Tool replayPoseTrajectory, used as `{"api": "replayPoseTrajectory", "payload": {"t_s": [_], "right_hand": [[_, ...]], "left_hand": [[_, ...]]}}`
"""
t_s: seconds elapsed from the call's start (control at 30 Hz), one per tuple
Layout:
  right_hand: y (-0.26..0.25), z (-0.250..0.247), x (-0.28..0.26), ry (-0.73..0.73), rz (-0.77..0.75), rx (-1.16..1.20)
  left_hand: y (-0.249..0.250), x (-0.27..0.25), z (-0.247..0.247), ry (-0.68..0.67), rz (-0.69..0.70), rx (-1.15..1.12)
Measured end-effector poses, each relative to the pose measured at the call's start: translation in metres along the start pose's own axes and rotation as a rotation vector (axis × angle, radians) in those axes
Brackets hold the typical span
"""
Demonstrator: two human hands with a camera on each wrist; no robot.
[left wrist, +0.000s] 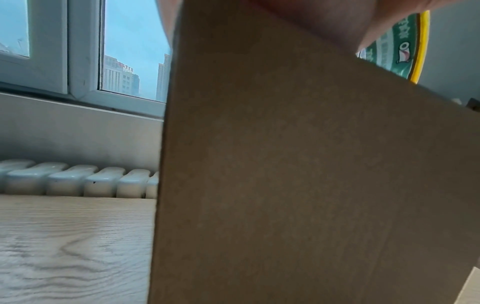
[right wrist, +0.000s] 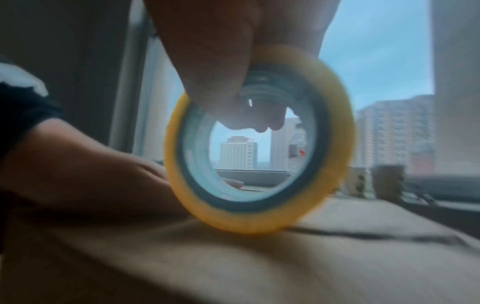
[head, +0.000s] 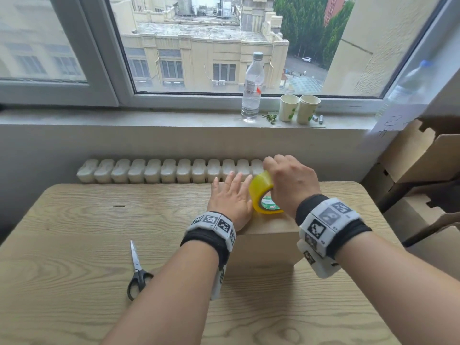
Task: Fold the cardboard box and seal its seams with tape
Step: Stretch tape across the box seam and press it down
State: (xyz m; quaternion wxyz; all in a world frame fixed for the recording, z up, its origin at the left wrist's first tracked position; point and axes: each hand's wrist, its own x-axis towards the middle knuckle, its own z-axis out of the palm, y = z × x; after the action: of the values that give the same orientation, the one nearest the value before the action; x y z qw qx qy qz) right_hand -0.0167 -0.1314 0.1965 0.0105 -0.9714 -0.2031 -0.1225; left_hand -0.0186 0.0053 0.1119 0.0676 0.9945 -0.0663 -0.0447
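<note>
Cardboard box (head: 268, 235) on wooden table (head: 74, 245) under window, left hand (head: 230, 197) flat on top, right-hand fingers (head: 270, 161) gripping tape roll (head: 263, 195)

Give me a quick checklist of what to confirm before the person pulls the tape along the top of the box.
1. Left hand lies flat on the cardboard box, holding the top down: ok.
2. Right hand grips the tape roll, fingers through its core: ok.
3. Roll stands on edge, touching the box top: ok in the right wrist view.
4. Seam of the flaps lies ahead of the roll: ok, a dark line shows there.
5. Tape end already stuck to the cardboard: cannot tell, blurred.
6. Scissors ready on the table for cutting, left of the box: ok.
</note>
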Motion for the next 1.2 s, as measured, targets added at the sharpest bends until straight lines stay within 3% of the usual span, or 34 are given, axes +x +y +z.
{"api": "replayPoseTrajectory", "payload": {"t_s": [0.17,0.37,0.9,1.2], "right_hand": [[0.044,0.017,-0.02,-0.101,0.411,0.354],[0.048,0.05,-0.029,-0.168,0.547,0.542],[0.056,0.032,-0.03,-0.162,0.495,0.583],[0.086,0.01,-0.033,-0.108,0.459,0.462]], "left_hand": [[0.0,0.0,0.001,-0.004,0.002,0.012],[0.001,0.001,0.001,-0.009,-0.002,0.019],[-0.012,-0.007,-0.002,0.012,-0.04,0.011],[-0.011,-0.008,-0.003,0.004,-0.041,0.021]]}}
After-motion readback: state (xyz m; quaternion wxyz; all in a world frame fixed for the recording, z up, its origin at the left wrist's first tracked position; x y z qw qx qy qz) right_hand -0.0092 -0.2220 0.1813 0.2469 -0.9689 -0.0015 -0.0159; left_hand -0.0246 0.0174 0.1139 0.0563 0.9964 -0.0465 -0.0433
